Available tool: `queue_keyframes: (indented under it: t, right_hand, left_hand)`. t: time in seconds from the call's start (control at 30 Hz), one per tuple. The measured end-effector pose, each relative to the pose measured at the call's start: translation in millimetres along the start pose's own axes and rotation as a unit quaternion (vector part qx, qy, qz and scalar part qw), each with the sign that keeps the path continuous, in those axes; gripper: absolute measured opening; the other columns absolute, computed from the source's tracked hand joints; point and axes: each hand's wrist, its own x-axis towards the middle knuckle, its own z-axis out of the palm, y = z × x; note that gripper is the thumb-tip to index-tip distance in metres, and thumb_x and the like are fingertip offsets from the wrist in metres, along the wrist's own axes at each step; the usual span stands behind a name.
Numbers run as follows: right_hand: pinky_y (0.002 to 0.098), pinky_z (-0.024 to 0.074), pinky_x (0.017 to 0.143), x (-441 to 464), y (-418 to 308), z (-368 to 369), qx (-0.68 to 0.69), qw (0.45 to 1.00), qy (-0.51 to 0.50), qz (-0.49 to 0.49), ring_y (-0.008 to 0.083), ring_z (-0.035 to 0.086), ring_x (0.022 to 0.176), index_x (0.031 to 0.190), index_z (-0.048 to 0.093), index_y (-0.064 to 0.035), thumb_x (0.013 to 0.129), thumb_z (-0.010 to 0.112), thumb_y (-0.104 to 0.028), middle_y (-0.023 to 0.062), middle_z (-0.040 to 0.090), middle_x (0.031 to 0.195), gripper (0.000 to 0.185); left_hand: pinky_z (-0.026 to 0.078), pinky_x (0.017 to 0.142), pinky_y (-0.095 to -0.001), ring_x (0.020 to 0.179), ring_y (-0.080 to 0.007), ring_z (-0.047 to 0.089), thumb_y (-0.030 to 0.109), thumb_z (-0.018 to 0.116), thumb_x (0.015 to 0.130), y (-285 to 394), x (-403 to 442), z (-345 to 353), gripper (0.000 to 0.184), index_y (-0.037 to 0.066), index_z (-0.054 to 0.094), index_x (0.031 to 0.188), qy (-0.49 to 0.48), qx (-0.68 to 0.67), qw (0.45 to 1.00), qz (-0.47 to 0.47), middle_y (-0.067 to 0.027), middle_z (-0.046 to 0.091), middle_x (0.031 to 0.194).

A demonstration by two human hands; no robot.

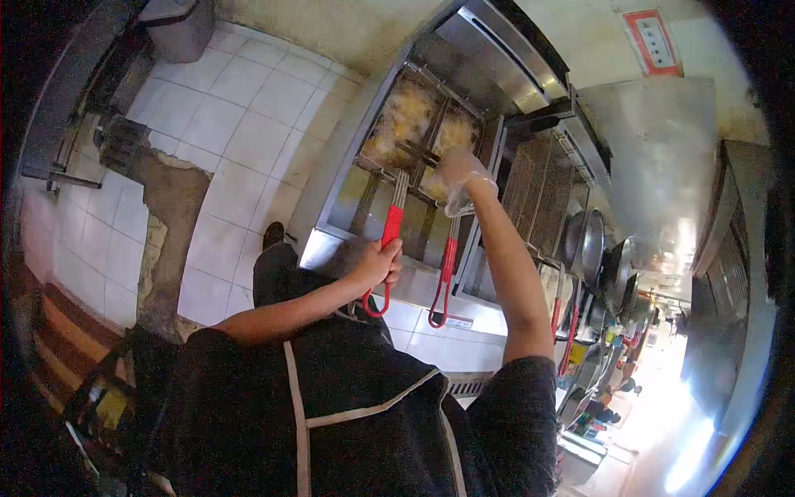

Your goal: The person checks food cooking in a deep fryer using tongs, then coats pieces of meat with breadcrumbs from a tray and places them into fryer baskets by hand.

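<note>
My left hand (378, 267) is wrapped round the red handle (393, 224) of a fryer basket. That basket sits in the deep fryer (319, 211), with food (403, 118) frying in foaming oil. My right hand (464, 170), in a clear plastic glove, is closed on dark tongs (419, 152), whose tips reach over the left basket's near part. Beside it stands a second basket with bubbling food (457, 132); its red handle (448, 263) points towards me, untouched. Whether the tongs grip any food, I cannot tell.
An unused wire basket (537, 186) rests in the fryer bay to the right. Several pans (590, 247) stand beyond it, near more red handles (571, 331). White floor tiles (248, 128) with a broken strip (174, 199) lie left. A grey bin (180, 31) stands far left.
</note>
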Motion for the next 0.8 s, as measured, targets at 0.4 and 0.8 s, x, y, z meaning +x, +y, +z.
queue_keyframes:
  t: [0.4, 0.8]
  right_hand:
    - [0.0402, 0.0485, 0.079, -8.5, -47.5, 17.7, 0.175, 0.980, 0.049, 0.083, 0.0352, 0.062, 0.087, 0.088, 0.065, 0.0013, 0.071, 0.059, -0.024, 0.0242, 0.062, 0.093, 0.031]
    - [0.0406, 0.0459, 0.060, -100.6, 38.4, -1.1, 0.399, 0.917, -0.004, 0.002, 0.0329, 0.059, 0.066, 0.084, 0.063, 0.0001, 0.071, 0.066, -0.030, 0.0183, 0.061, 0.072, 0.033]
  left_hand:
    - [0.033, 0.039, -0.0302, 0.039, -0.0122, 0.037, 0.038, 0.049, 0.090, -13.4, 6.6, -7.8, 0.031, 0.011, 0.042, 0.077, 0.024, 0.023, 0.999, -0.021, 0.0031, 0.035, 0.052]
    - [0.035, 0.040, -0.0309, 0.039, -0.0125, 0.037, 0.037, 0.048, 0.091, -7.7, 7.2, -13.3, 0.030, 0.009, 0.042, 0.080, 0.014, 0.035, 0.999, -0.006, 0.0020, 0.035, 0.053]
